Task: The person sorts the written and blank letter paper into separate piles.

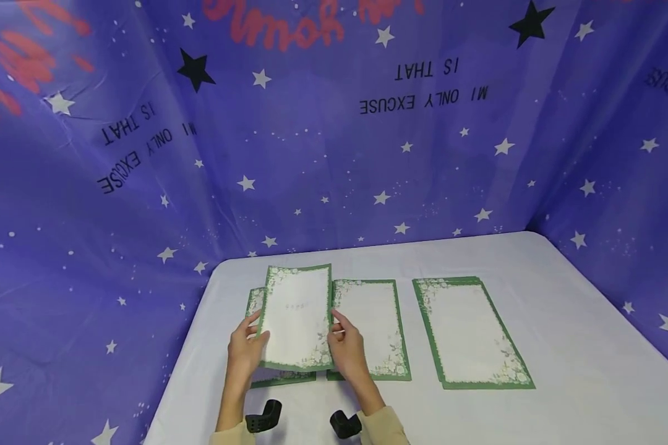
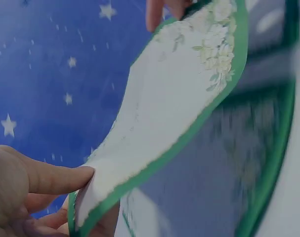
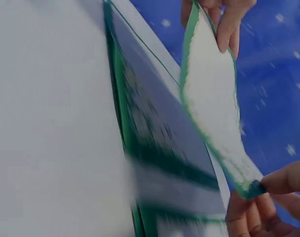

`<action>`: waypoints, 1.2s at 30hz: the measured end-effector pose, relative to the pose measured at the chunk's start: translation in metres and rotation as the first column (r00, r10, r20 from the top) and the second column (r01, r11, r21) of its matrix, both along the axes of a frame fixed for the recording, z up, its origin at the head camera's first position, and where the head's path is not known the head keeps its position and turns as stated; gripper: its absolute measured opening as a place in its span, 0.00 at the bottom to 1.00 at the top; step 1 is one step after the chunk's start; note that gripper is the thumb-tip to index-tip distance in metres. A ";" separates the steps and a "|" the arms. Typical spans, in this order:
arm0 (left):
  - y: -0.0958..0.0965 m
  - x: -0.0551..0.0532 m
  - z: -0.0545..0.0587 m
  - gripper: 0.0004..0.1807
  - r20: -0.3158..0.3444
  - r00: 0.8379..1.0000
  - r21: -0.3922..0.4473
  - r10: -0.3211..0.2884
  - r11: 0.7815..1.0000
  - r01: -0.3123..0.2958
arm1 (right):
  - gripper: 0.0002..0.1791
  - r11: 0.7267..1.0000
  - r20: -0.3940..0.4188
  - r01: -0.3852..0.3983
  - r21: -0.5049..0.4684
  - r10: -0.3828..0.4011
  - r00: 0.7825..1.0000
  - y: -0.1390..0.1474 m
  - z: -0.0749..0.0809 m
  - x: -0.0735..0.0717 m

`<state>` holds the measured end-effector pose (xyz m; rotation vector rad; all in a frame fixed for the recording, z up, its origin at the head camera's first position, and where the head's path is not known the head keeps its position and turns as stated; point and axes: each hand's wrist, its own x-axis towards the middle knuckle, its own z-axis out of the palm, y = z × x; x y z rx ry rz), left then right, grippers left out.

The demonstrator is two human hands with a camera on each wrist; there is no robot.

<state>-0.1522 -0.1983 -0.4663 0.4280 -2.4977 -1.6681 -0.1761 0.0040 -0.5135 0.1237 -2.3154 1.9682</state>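
A sheet of paper (image 1: 296,318) with a green floral border is held up over the table, bowed in both wrist views. My left hand (image 1: 246,347) pinches its left edge, thumb on the printed face and fingers behind, as the left wrist view shows. At the opposite edge, my right hand (image 1: 347,351) pinches the sheet; in the right wrist view the thumb (image 3: 288,177) presses near a corner. Beneath the held sheet lies another bordered sheet (image 1: 284,378), mostly hidden. A similar sheet (image 1: 370,327) lies just right of it, partly behind my right hand.
Farther right on the white table (image 1: 568,346) lies a stack of bordered sheets (image 1: 473,334), their edges slightly offset. A purple star-printed cloth (image 1: 334,154) hangs behind and at the sides. Black wrist-worn devices (image 1: 264,417) show near both sleeves.
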 end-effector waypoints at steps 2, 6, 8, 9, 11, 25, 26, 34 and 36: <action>-0.012 0.002 -0.004 0.30 0.026 0.999 -0.021 0.033 0.999 -0.032 | 0.31 0.998 0.012 -0.069 0.006 0.069 0.998 -0.014 -0.002 -0.002; -0.029 0.003 -0.017 0.30 0.065 0.996 -0.063 0.064 0.996 -0.060 | 0.30 0.992 0.023 -0.116 0.058 0.114 0.993 -0.033 -0.008 -0.005; -0.033 0.002 -0.027 0.31 0.065 0.995 -0.109 0.072 0.992 -0.065 | 0.28 0.987 0.020 -0.110 0.121 0.108 0.994 -0.038 -0.013 -0.005; -0.035 0.002 -0.032 0.31 0.066 0.995 -0.146 0.077 0.987 -0.067 | 0.27 0.982 0.013 -0.107 0.155 0.106 0.994 -0.041 -0.017 -0.004; -0.038 0.002 -0.041 0.32 0.055 0.994 -0.221 0.098 0.972 -0.084 | 0.26 0.968 -0.017 -0.102 0.229 0.109 0.994 -0.045 -0.022 -0.004; -0.002 -0.013 -0.041 0.29 -0.167 0.963 -0.471 0.210 0.842 -0.265 | 0.21 0.970 -0.028 -0.101 0.221 0.109 0.994 -0.005 -0.017 -0.009; 0.006 -0.017 -0.040 0.27 -0.196 0.963 -0.465 0.186 0.847 -0.258 | 0.20 0.973 -0.036 -0.062 0.221 0.072 0.997 0.002 -0.015 -0.010; 0.079 -0.039 -0.031 0.18 -0.030 0.986 -0.285 -0.162 0.947 0.147 | 0.17 0.869 0.013 0.208 0.450 -0.239 0.971 0.080 0.018 -0.016; 0.090 -0.039 -0.032 0.18 -0.004 0.979 -0.262 -0.205 0.945 0.197 | 0.21 0.856 0.092 0.152 0.495 -0.225 0.970 0.096 0.022 -0.015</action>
